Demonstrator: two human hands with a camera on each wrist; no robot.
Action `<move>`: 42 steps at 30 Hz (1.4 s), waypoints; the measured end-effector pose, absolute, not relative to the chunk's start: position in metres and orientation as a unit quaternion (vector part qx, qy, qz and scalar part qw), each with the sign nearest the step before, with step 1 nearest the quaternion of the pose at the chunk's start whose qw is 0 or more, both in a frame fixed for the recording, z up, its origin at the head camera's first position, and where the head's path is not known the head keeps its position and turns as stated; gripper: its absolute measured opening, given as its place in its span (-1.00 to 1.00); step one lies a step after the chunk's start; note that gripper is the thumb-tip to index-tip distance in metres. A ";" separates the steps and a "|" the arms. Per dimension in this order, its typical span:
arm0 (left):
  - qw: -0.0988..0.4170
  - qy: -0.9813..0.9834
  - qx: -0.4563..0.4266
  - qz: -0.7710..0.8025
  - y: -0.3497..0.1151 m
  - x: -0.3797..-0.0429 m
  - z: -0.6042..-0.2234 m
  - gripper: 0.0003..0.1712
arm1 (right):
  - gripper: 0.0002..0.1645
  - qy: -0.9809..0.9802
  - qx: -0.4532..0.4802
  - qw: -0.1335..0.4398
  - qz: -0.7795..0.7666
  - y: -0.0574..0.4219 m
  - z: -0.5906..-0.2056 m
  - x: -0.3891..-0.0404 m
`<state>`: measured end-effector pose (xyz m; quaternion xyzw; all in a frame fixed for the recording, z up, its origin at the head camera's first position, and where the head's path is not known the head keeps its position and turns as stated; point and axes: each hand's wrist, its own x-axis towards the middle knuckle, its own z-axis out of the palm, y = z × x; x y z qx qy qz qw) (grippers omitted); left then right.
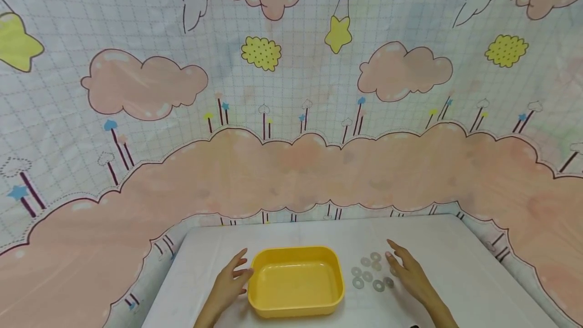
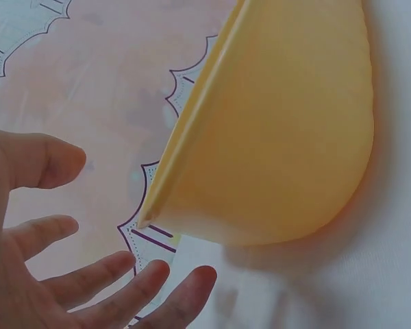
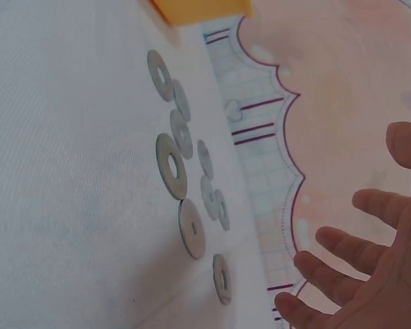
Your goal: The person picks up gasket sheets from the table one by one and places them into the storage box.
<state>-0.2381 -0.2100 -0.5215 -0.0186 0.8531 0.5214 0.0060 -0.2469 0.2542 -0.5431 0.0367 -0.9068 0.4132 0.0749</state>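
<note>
A yellow plastic tray [image 1: 296, 313] with rounded corners stands on the white table. My left hand [image 1: 230, 282] is at its left side with fingers spread and holding nothing; in the left wrist view its fingers [image 2: 151, 288] show apart from the tray wall [image 2: 288, 137]. To the tray's right lie several flat metal washers [image 1: 367, 276], each with a round hole, loosely grouped; two of them [image 3: 171, 166] differ in size in the right wrist view. My right hand [image 1: 410, 272] hovers at the right edge of this group, fingers spread, nothing in it, and partly hides one washer.
The white table top [image 1: 218, 247] reaches back to a patterned cloth [image 1: 319, 171] with pink clouds and yellow stars, which hangs behind and down both sides. A small dark object [image 1: 414, 326] shows at the bottom edge, near the right forearm.
</note>
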 end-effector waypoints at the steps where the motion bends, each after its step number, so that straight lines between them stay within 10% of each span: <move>1: 0.009 0.851 -0.021 0.525 -0.211 -0.238 -0.522 -0.29 | -0.29 -0.904 0.037 0.076 0.418 0.255 -0.544 -0.247; 42: 0.130 0.728 -0.026 0.672 -0.228 -0.237 -0.547 -0.16 | -0.40 -0.906 -0.050 0.043 0.418 0.295 -0.577 -0.256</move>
